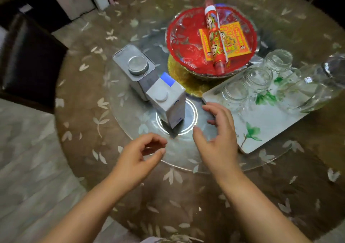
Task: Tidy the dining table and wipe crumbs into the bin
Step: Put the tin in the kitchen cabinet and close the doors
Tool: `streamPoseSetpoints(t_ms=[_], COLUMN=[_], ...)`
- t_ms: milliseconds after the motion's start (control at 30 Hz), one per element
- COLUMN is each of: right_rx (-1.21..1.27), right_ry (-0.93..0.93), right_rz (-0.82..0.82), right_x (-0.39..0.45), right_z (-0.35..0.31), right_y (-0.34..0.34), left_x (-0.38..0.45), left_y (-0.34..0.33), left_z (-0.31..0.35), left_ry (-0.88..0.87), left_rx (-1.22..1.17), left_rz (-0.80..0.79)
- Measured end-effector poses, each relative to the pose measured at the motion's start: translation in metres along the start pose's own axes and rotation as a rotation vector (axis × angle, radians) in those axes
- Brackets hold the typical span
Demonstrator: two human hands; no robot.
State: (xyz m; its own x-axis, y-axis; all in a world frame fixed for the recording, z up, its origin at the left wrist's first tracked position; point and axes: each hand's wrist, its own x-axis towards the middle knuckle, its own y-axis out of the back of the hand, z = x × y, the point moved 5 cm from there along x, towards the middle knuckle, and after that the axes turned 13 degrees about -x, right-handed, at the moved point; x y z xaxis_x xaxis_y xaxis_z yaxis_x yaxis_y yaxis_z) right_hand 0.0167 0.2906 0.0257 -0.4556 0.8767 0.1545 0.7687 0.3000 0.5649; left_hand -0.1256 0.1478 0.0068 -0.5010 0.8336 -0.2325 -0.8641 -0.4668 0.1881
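A white carton with a blue top (168,100) stands upright at the centre of the glass turntable (130,141), and a square metal tin with a round lid (134,69) sits right behind it. My left hand (138,158) hovers in front of the carton, fingers curled and apart, holding nothing. My right hand (216,136) is spread open between the carton and a white flower-printed tray (265,130), close to the tray's near corner. Neither hand touches the carton.
The tray carries several upturned glasses (257,78) and a glass jug (317,87). A red bowl (179,35) holds a red tube and a yellow packet. A dark chair (28,59) stands at the table's left. The round table (186,205) has a leaf-patterned cloth.
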Motion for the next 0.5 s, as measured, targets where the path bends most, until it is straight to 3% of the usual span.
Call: streamPoseSetpoints(t_ms=[200, 367, 500], right_rx=[0.067, 0.104, 0.06], right_ry=[0.18, 0.273, 0.28], right_rz=[-0.004, 0.029, 0.025], right_x=[0.026, 0.044, 0.059], right_z=[-0.066, -0.1, -0.11], right_y=[-0.003, -0.007, -0.017], left_x=[-0.01, 0.017, 0.074], left_y=[0.057, 0.097, 0.123], left_z=[0.036, 0.07, 0.065], left_ry=[-0.157, -0.325, -0.27], left_rx=[-0.117, -0.054, 0.043], left_rz=[0.259, 0.407, 0.487])
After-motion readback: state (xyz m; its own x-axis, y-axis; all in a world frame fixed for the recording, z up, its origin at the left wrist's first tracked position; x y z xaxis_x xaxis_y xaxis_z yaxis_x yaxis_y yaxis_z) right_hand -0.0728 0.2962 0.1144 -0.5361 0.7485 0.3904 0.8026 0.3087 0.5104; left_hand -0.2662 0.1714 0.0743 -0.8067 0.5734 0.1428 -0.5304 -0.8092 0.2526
